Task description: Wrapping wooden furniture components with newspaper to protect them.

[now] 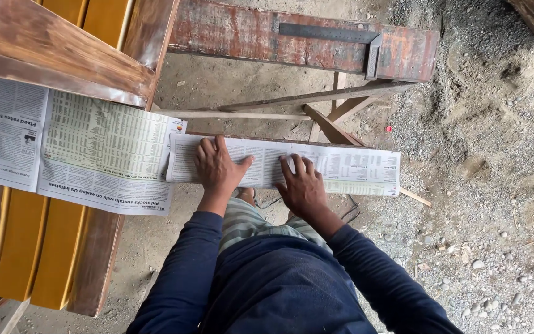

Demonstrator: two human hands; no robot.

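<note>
Newsprint pressed flat along a narrow plank
Both hands, left hand [216, 166] and right hand [303, 182], lie spread palm-down on the folded newspaper [347, 170] at centre; smoothing outward toward 3 o'clock would probably keep it wrinkle-free.

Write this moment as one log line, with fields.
left hand: flat on folded newspaper | right hand: flat on it | newspaper: on narrow beam

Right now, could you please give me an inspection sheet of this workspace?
Surface: narrow wooden plank on crossed legs.
Job's things: folded newspaper strip along the plank.
Clutter: open newspaper on yellow-and-brown furniture; metal square on a red-brown beam.
Hands: left hand and right hand flat on the strip, empty.
Cables: thin dark cord, unclear.
Surroundings: gravel ground.
</note>
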